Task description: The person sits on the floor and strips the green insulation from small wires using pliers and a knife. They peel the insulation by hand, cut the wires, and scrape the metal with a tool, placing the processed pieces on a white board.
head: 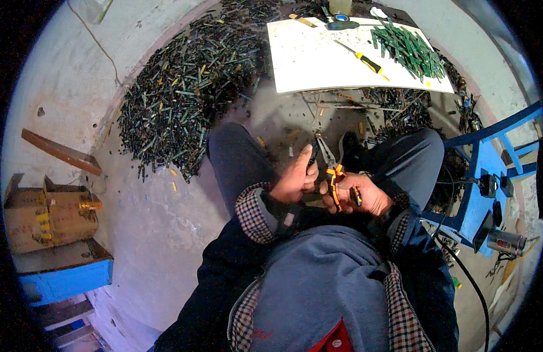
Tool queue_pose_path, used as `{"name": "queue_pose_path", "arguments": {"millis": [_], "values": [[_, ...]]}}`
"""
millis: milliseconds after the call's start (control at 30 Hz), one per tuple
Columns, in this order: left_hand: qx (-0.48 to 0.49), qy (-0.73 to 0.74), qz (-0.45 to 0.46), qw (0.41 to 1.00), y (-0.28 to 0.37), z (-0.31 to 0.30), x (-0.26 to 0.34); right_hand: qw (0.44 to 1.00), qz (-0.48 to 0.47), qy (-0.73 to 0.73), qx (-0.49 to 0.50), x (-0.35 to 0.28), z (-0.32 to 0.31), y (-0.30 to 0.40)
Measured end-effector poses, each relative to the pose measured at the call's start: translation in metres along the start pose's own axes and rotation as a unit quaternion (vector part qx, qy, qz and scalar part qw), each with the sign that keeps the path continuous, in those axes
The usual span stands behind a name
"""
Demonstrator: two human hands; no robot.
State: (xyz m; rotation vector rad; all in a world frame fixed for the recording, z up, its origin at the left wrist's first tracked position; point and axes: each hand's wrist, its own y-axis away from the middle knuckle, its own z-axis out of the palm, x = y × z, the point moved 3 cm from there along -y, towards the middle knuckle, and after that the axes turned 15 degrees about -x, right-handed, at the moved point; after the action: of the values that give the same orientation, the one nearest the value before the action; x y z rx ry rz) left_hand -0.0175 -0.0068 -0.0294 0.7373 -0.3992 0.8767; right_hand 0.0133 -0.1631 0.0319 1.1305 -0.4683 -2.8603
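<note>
Both hands meet in front of my lap. My right hand (364, 193) is closed around the orange and black handles of pliers (335, 169), whose long metal jaws point away from me. In my left hand (298, 176) is a narrow dark piece (314, 152), upright beside the jaws; what it is I cannot tell. Its upper end lies near the jaw tips, and whether they touch it is unclear. Beyond my hands, a white board (306, 57) bears a yellow and black screwdriver (369, 63), a dark-handled tool (343, 25) and a pile of green strips (410, 50).
A large heap of dark and green strips (179, 92) covers the floor ahead to the left. At the right stands a blue chair (474, 185) with a black adapter (488, 185) and a metal mug (505, 242). Cardboard boxes (71, 215) rest on a blue stand (69, 279) at the left.
</note>
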Motion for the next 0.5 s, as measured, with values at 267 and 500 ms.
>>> {"name": "queue_pose_path", "arguments": {"millis": [267,500], "values": [[-0.002,-0.063,0.018,0.998,0.005,0.004,0.005,0.983,-0.020,-0.138,-0.117,0.018,-0.022,-0.007],[0.000,-0.051,0.024,0.998,0.008,0.006,0.006,0.981,-0.023,-0.175,-0.081,0.015,-0.016,-0.007]]}}
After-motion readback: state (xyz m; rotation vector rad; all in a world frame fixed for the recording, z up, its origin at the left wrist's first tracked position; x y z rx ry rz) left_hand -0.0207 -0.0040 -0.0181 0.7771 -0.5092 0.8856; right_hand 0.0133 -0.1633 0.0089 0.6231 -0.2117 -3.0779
